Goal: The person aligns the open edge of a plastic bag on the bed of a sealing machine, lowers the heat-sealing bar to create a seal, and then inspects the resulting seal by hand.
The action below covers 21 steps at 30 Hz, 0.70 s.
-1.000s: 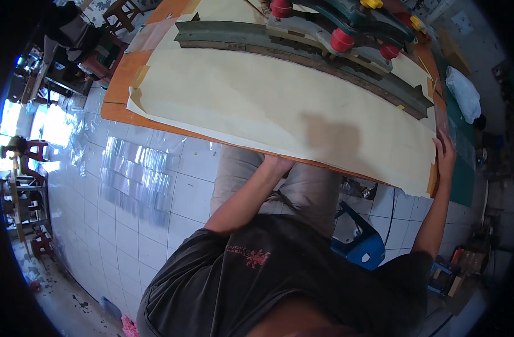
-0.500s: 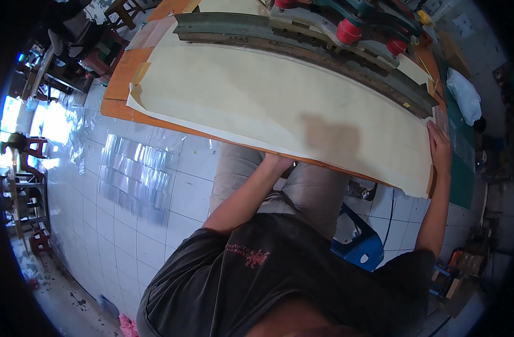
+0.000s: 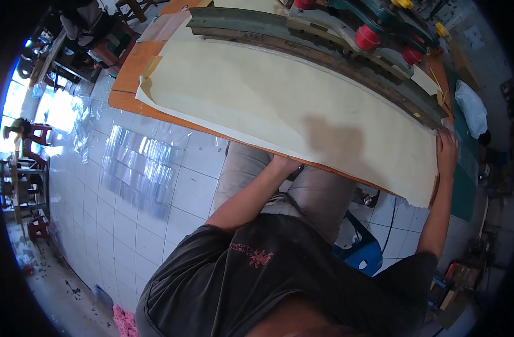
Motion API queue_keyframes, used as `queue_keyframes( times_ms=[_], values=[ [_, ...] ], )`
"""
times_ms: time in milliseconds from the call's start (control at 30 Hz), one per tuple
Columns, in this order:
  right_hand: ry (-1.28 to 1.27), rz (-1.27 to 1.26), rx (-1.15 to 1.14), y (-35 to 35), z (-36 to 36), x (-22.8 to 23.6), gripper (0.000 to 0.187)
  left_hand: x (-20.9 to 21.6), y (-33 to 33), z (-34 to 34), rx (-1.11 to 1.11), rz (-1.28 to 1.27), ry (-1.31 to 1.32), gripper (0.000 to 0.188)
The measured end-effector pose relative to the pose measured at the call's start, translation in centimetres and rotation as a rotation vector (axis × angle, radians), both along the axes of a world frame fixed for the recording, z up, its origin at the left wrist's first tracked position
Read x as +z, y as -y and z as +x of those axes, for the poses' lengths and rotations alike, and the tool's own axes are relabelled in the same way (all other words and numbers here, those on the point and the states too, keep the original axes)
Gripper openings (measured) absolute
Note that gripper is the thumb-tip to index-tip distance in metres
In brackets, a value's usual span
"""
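A broad cream sheet (image 3: 234,90) lies over an orange tabletop (image 3: 125,92), its near-left corner curled up. My left hand (image 3: 283,164) is at the table's front edge, above my lap, with its fingers hidden beneath the edge. At the sheet's right end, my right hand (image 3: 446,147) rests with slightly bent fingers on the border, close to the end of a long dark metal rail (image 3: 324,59). That rail lies across the far side of the sheet. I see nothing held in the right hand.
Beyond the rail stands a green machine (image 3: 389,25) with red knobs (image 3: 367,38). A white plastic bag (image 3: 471,109) is on the right, beside a green mat (image 3: 465,191). Clear plastic strips (image 3: 139,168) cover floor tiles at left. A blue stool (image 3: 361,250) stands below the table.
The whole view has shifted slightly, so the table sits further right and lower. My right hand's fingers look more bent at the sheet's edge. The left hand stays at the front edge.
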State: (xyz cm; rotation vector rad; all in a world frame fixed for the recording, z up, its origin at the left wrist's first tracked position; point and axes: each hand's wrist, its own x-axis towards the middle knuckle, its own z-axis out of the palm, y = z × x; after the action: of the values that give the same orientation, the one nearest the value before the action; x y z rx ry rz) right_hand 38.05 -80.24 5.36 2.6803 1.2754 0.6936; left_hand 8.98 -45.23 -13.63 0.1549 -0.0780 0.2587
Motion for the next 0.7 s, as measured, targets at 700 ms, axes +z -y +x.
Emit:
queue_keyframes(
  times_ms=[700],
  values=[
    [0.005, 0.123, 0.006, -0.1, -0.7, -1.5, 0.031, -4.0, -0.2, 0.4, 0.020, -0.231, -0.051, 0.050]
  ],
)
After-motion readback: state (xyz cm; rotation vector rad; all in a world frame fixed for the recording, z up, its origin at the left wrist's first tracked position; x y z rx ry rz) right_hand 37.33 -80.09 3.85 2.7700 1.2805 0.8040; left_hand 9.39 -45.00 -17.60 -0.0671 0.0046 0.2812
